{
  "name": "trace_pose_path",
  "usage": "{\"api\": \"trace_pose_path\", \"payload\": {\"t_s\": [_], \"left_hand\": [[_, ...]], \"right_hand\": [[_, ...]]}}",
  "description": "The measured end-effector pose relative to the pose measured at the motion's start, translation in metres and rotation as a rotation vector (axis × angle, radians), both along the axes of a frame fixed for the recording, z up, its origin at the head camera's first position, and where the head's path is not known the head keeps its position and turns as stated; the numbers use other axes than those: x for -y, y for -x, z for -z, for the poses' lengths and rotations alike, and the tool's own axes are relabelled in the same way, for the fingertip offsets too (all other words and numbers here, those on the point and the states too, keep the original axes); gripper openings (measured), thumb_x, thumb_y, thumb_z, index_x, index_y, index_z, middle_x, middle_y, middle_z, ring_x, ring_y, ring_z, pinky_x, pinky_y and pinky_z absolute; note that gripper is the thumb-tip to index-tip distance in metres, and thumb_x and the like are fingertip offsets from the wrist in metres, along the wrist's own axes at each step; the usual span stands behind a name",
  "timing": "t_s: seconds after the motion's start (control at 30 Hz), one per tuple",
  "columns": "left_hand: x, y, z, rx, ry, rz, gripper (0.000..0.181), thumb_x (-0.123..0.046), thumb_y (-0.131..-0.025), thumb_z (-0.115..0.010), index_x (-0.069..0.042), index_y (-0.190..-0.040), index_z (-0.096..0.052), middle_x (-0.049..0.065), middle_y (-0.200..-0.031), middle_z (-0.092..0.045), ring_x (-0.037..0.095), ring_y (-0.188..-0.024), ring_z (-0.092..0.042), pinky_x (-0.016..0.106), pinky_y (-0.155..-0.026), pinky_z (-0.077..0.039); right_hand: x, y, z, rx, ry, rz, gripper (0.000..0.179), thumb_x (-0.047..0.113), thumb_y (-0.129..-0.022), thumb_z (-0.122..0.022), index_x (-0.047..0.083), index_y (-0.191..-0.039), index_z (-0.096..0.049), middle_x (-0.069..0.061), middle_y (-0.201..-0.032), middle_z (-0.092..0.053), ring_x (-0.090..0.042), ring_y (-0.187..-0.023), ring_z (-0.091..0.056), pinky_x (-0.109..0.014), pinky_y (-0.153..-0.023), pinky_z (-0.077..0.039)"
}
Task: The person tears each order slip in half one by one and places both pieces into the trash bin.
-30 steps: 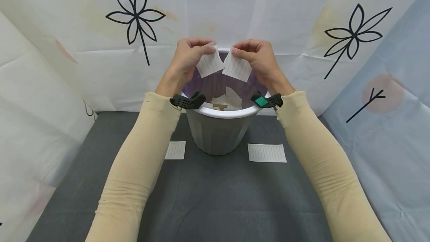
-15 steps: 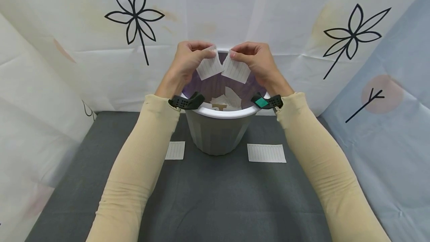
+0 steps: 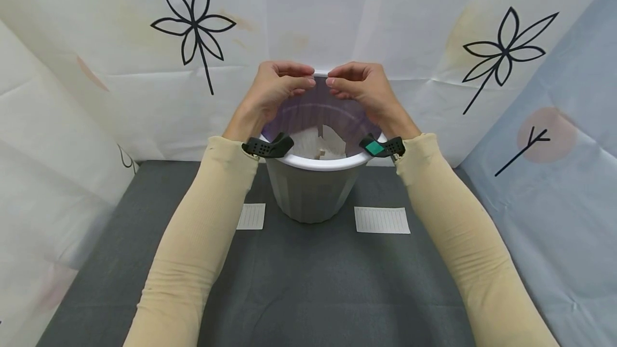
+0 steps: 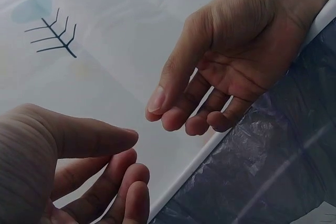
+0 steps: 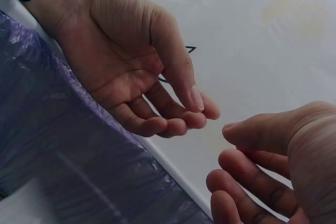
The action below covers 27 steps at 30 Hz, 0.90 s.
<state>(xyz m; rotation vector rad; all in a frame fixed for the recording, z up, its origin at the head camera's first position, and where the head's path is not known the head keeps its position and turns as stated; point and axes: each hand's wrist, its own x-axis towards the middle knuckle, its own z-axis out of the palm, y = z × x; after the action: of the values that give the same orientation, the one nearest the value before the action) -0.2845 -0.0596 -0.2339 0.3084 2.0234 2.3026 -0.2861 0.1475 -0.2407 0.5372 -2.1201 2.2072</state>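
Note:
Over the mouth of a white bin [image 3: 313, 191] with a purple liner [image 3: 352, 117], my left hand [image 3: 277, 87] and right hand [image 3: 361, 84] face each other. Their fingers are loosely bent, and nothing is between them. A small gap separates the two sets of fingertips. Inside the bin lie white paper pieces [image 3: 305, 142] and a small tan scrap [image 3: 320, 152]. The left wrist view shows my left hand [image 4: 89, 166] near and my right hand beyond it. In the right wrist view, my right hand [image 5: 278, 166] is the nearer one.
The bin stands on a dark grey cloth-covered table [image 3: 308, 283]. One lined paper slip [image 3: 382, 220] lies right of the bin, and another paper slip [image 3: 251, 216] lies left of it, partly behind my left forearm. A white patterned curtain [image 3: 308, 15] hangs behind.
Both hands have let go of the two torn paper pieces they pinched. These have dropped into the bin, where a white piece now covers part of the earlier scraps. The hands stay nearly in place.

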Motion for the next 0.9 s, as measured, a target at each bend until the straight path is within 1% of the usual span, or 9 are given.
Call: {"api": "trace_pose_path", "payload": {"t_s": [0.13,0.23,0.4,0.5,0.63,0.77,0.9], "left_hand": [[0.001,-0.002,-0.002,0.003,-0.009,0.011,0.021,0.007,-0.086,-0.074,0.005,-0.107,-0.074,0.004,-0.091,-0.071,0.014,-0.078,-0.066,0.030,-0.081,-0.053],[0.001,-0.005,-0.007,0.005,-0.015,0.015,0.017,0.006,-0.086,-0.074,0.002,-0.103,-0.076,0.006,-0.094,-0.071,0.016,-0.080,-0.065,0.029,-0.081,-0.052],[-0.001,-0.011,-0.017,-0.034,0.005,0.030,0.018,0.004,-0.086,-0.074,0.003,-0.105,-0.075,0.006,-0.096,-0.071,0.016,-0.083,-0.065,0.030,-0.084,-0.053],[-0.003,-0.016,-0.022,-0.061,0.028,0.041,0.020,0.003,-0.087,-0.074,0.004,-0.106,-0.074,0.006,-0.095,-0.071,0.018,-0.085,-0.067,0.031,-0.084,-0.053],[-0.004,-0.023,-0.029,-0.073,0.046,0.050,0.021,0.002,-0.087,-0.074,0.005,-0.108,-0.074,0.008,-0.098,-0.071,0.023,-0.090,-0.067,0.030,-0.083,-0.053],[-0.004,-0.031,-0.036,-0.088,0.051,0.067,0.020,0.002,-0.088,-0.074,0.005,-0.108,-0.073,0.011,-0.103,-0.071,0.022,-0.090,-0.066,0.032,-0.086,-0.053],[-0.001,-0.043,-0.039,-0.132,0.065,0.092,0.019,0.004,-0.088,-0.073,0.006,-0.107,-0.073,0.010,-0.101,-0.071,0.020,-0.089,-0.065,0.034,-0.087,-0.053]], "right_hand": [[0.001,-0.002,-0.002,0.008,0.028,-0.005,0.009,-0.007,-0.088,-0.072,0.000,-0.093,-0.077,-0.005,-0.082,-0.072,-0.016,-0.071,-0.069,-0.025,-0.067,-0.056],[0.001,-0.003,-0.004,0.013,0.061,-0.013,0.010,-0.007,-0.088,-0.072,0.001,-0.092,-0.077,-0.006,-0.083,-0.072,-0.016,-0.071,-0.069,-0.025,-0.067,-0.056],[-0.001,-0.007,-0.009,0.005,0.083,-0.027,0.008,-0.005,-0.089,-0.073,0.001,-0.092,-0.077,-0.007,-0.085,-0.071,-0.018,-0.073,-0.069,-0.027,-0.070,-0.056],[-0.003,-0.009,-0.012,0.004,0.096,-0.034,0.006,-0.005,-0.089,-0.073,-0.001,-0.093,-0.076,-0.009,-0.086,-0.071,-0.020,-0.074,-0.069,-0.028,-0.071,-0.056],[-0.006,-0.014,-0.017,-0.006,0.118,-0.040,0.008,-0.006,-0.089,-0.073,-0.005,-0.097,-0.075,-0.010,-0.085,-0.071,-0.022,-0.074,-0.069,-0.028,-0.072,-0.057],[-0.010,-0.022,-0.021,-0.009,0.149,-0.051,0.010,-0.008,-0.088,-0.072,-0.006,-0.097,-0.075,-0.011,-0.086,-0.071,-0.023,-0.075,-0.070,-0.029,-0.074,-0.057],[-0.015,-0.032,-0.023,-0.010,0.184,-0.068,0.009,-0.009,-0.087,-0.074,-0.007,-0.096,-0.075,-0.013,-0.085,-0.071,-0.023,-0.075,-0.070,-0.029,-0.074,-0.058]]}}
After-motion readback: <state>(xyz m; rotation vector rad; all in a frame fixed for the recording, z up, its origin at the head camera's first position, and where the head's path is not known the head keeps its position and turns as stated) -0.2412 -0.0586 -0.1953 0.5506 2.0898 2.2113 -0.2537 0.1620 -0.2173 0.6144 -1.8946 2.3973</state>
